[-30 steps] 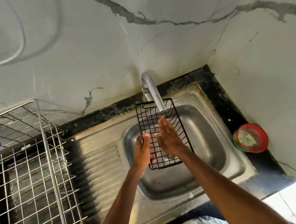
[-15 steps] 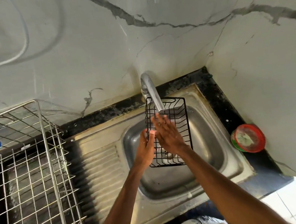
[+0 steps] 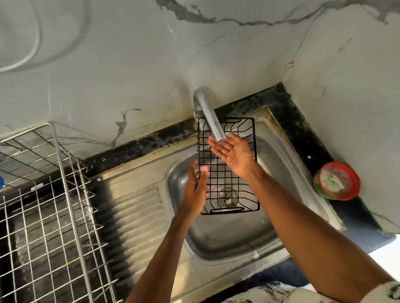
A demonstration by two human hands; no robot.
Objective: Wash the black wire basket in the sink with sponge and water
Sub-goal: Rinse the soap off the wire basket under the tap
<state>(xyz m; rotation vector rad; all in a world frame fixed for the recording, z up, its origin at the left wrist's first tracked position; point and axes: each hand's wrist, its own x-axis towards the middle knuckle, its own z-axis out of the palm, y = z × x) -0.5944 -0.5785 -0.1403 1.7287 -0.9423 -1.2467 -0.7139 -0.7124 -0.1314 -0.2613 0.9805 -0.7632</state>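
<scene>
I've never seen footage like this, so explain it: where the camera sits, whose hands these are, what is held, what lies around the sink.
No machine here: a person wears one camera on the head, looking down at their own bare hands. The left hand grips the left side of the black wire basket, held over the sink. The right hand is open, palm up, under the tap, holding nothing. A steel dish rack stands at left, a red-rimmed tub on the counter at right.

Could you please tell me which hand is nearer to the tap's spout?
Right. The right hand is open just under the tip of the spout; the left hand is lower, gripping the black wire basket by its left edge.
</scene>
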